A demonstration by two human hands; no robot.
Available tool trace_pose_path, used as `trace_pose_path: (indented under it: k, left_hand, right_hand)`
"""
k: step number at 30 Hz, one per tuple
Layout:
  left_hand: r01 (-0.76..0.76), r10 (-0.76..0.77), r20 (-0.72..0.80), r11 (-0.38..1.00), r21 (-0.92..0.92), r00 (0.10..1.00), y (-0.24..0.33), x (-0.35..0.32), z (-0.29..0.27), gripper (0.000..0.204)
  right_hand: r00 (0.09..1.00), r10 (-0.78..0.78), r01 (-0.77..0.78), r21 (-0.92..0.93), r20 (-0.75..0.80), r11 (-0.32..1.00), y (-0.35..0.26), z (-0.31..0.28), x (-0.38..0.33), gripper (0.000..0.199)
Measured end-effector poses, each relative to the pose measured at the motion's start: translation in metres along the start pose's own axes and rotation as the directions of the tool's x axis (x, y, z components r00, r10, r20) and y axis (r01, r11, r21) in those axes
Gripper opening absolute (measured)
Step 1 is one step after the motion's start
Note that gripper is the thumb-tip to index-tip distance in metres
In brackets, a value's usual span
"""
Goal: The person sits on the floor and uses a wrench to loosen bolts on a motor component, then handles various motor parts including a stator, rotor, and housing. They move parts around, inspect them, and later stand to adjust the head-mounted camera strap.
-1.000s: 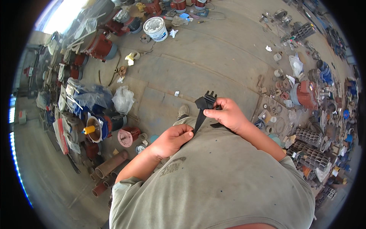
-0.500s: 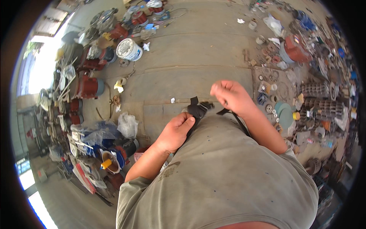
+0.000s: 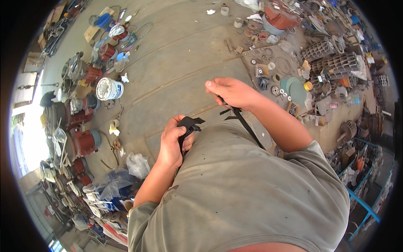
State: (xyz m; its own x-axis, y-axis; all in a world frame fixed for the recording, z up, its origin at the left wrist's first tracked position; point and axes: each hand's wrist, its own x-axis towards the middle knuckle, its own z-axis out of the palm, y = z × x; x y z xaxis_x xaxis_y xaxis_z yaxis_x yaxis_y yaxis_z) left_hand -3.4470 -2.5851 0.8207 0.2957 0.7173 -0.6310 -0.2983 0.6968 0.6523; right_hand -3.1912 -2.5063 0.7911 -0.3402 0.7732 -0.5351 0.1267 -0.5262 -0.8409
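Note:
In front of my waist, my left hand (image 3: 170, 143) is closed around a black strap with a buckle (image 3: 189, 123), thumb pressed on it. A short loose tail of that strap points to the right. My right hand (image 3: 231, 93), higher and farther right, has its fingers curled on the end of a second black strap (image 3: 251, 131). This strap runs down from the hand along the right side of my grey-green shirt (image 3: 247, 185). The two strap ends are apart. The part inside my right fingers is mostly hidden.
A white bucket (image 3: 110, 89) stands on the floor at left, near red motors (image 3: 86, 143) and a clear plastic bag (image 3: 137, 165). At right lie green discs (image 3: 297, 91), small rings and finned metal cores (image 3: 336, 67). A blue metal rack (image 3: 364, 202) stands at lower right.
The view has turned, so the floor and bucket sit farther left. My left hand has moved left and lower with the buckle strap. My right hand has moved left, its thumb now extended.

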Motion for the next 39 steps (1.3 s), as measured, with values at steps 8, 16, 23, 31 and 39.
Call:
trace_pose_path:
  k: [8,16,23,31,39]
  left_hand:
    - [0.004,-0.002,-0.008,0.981,0.193,1.000,-0.006,0.024,0.038,0.046]
    - [0.116,-0.127,0.009,0.928,0.354,0.992,-0.007,0.037,0.059,0.049]
    - [0.084,-0.138,0.095,0.898,0.432,0.986,-0.019,0.048,0.053,0.031]
    - [0.160,-0.126,-0.134,0.944,0.289,0.983,-0.012,0.043,0.042,0.028]
    - [0.210,-0.185,-0.113,0.933,0.291,0.976,-0.006,0.056,0.045,0.030]
  right_hand:
    - [0.982,-0.177,0.183,-0.096,0.069,0.979,0.005,0.021,0.008,0.057]
    - [0.967,-0.237,0.245,-0.089,0.093,0.965,-0.007,0.026,0.005,0.039]
    - [0.819,-0.549,0.464,-0.370,-0.169,0.805,0.022,0.025,0.008,0.032]
    - [0.887,0.457,-0.460,0.037,0.062,0.887,0.081,-0.047,-0.190,0.018]
    - [0.809,0.487,-0.582,0.333,0.330,0.742,0.151,-0.054,-0.244,0.031]
